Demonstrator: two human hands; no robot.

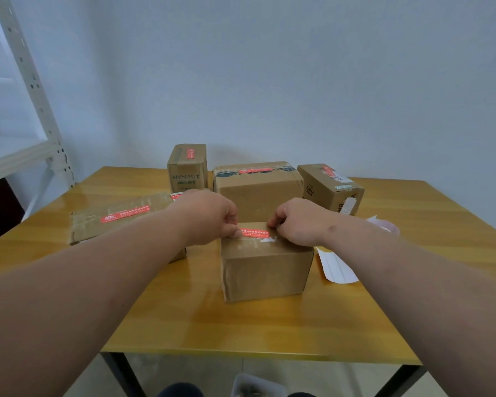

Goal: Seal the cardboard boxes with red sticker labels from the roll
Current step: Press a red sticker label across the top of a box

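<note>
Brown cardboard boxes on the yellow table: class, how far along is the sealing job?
Done: four brown cardboard boxes already carry red labels, such as the flat box and tall box. In hand: both hands press a red sticker label onto the nearest box. Left: nothing visibly unlabelled.

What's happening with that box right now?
Both hands, left and right, press a red label onto the near box. Four boxes behind already labelled. Nothing in the way.
</note>
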